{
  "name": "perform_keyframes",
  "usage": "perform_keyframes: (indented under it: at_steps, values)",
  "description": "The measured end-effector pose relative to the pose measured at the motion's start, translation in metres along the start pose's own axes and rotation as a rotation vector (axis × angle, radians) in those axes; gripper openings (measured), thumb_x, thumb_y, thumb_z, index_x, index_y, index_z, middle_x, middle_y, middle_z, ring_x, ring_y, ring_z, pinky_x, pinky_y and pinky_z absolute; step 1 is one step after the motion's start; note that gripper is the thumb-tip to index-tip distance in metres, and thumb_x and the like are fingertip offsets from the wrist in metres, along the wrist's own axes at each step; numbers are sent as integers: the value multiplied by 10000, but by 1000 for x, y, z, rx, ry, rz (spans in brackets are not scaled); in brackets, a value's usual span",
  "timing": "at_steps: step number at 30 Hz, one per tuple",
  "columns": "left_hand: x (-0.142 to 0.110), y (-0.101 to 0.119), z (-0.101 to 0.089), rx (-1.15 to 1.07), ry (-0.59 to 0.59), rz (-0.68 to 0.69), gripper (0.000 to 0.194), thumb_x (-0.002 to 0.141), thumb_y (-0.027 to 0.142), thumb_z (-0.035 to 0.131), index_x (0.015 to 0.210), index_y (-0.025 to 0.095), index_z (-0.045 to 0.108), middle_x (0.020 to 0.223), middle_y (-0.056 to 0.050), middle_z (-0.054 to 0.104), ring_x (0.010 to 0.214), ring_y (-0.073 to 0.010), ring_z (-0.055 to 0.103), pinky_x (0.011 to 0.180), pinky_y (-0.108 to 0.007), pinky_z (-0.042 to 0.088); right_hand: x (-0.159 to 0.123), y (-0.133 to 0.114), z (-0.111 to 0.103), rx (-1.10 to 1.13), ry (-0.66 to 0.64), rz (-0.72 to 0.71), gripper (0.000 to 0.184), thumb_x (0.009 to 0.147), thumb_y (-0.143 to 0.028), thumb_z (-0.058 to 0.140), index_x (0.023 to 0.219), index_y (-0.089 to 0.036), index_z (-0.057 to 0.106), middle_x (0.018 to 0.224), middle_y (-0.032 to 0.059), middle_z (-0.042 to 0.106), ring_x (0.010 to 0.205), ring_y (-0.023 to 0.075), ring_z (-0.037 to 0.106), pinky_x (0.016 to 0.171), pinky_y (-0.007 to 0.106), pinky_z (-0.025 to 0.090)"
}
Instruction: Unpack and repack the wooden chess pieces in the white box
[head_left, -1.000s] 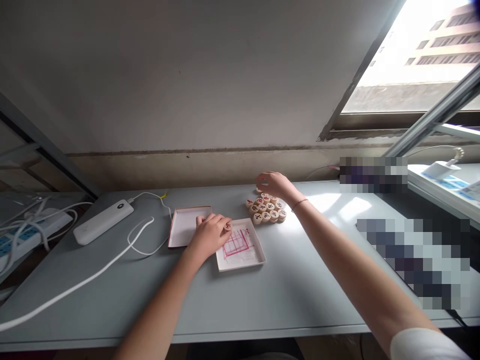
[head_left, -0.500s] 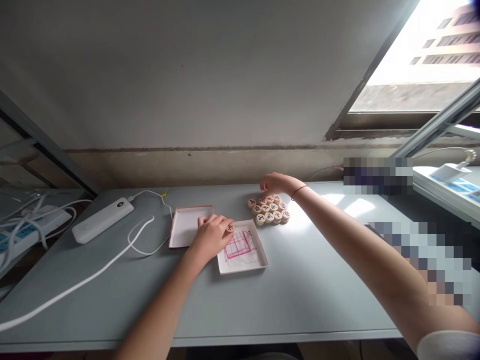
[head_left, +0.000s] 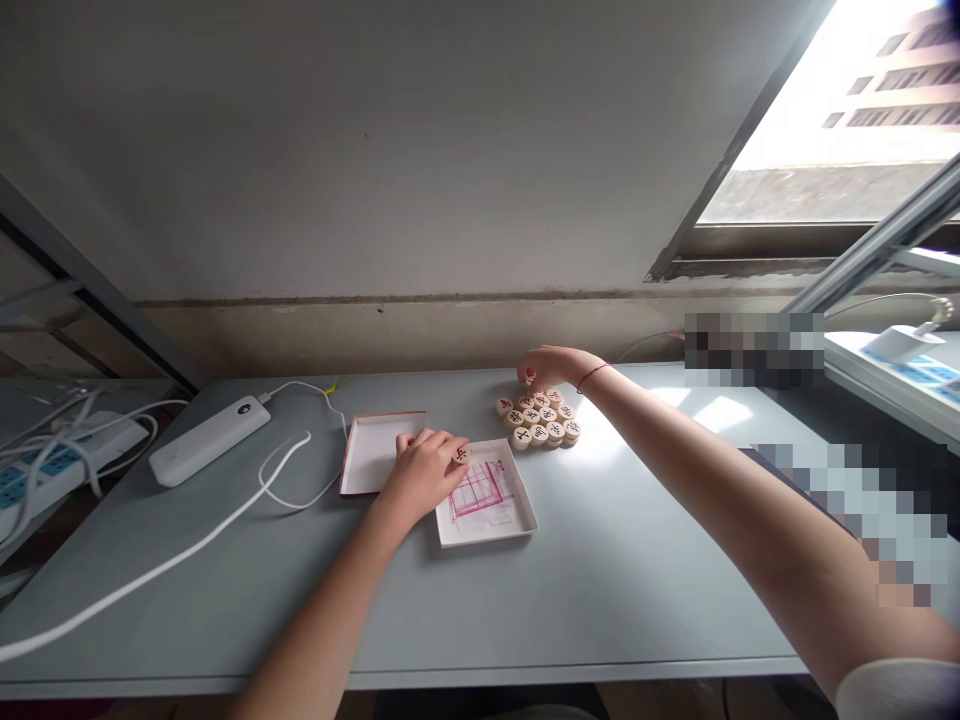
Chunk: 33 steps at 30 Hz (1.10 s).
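Observation:
My left hand (head_left: 427, 468) is closed with a red-lettered Chinese chess piece (head_left: 460, 455) at its fingertips, over the upper left corner of a white box half (head_left: 526, 492) with red grid lines drawn inside. Behind that hand lies the other shallow box half (head_left: 373, 440), partly covered by my fingers. My right hand (head_left: 553, 368) curls at the back of a cluster of round wooden Chinese chess pieces (head_left: 537, 433), set in rows with red and black characters. A piece (head_left: 531, 378) shows between its finger and thumb.
On the left of the grey desk (head_left: 600, 600) lie a white power bank (head_left: 210, 440) and looping white cables (head_left: 172, 560). A power strip (head_left: 67, 460) stands at the far left. The wall (head_left: 420, 340) rises behind the pieces. Blurred patches cover items on the right.
My right hand has shifted slightly left, and the piece between its fingers shows more clearly. My left hand stays in place with its piece.

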<state>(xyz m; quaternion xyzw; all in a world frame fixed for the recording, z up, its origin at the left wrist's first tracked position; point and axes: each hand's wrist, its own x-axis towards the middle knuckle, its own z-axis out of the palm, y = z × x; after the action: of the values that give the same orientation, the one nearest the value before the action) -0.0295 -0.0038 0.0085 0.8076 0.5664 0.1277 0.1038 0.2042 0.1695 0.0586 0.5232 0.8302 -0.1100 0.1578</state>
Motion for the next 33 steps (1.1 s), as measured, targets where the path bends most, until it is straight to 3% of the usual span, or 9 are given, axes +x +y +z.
perform_keyframes:
  at_steps: [6,13,29,33]
  values:
    - [0,0,0,-9,-3,-6,283,879,278,532,1141,273,639,1097,-35,678,1046,-225,552,892,-401,343,-4,3,-1,20,-26,-22,405,669,-120,703,1049,-258,722,1115,63,680,851,226,648,629,296,494]
    - [0,0,0,-4,0,-3,276,875,263,537,1134,268,634,1097,-35,684,1044,-223,561,884,-400,342,-5,2,0,-16,28,-55,348,724,-189,695,1068,-243,711,1028,62,696,908,231,635,675,296,487]
    - [0,-1,1,-1,3,4,270,887,282,526,1132,270,638,1094,-40,684,1036,-226,567,877,-394,356,-2,2,3,-45,-15,-55,454,623,-58,694,1030,-256,728,980,58,708,874,239,646,645,294,477]
    - [0,0,0,3,0,1,269,881,275,536,1130,277,637,1094,-30,682,1039,-225,568,873,-394,359,-4,0,4,-27,44,-77,382,642,-55,693,966,-253,740,984,60,710,917,252,642,691,311,483]
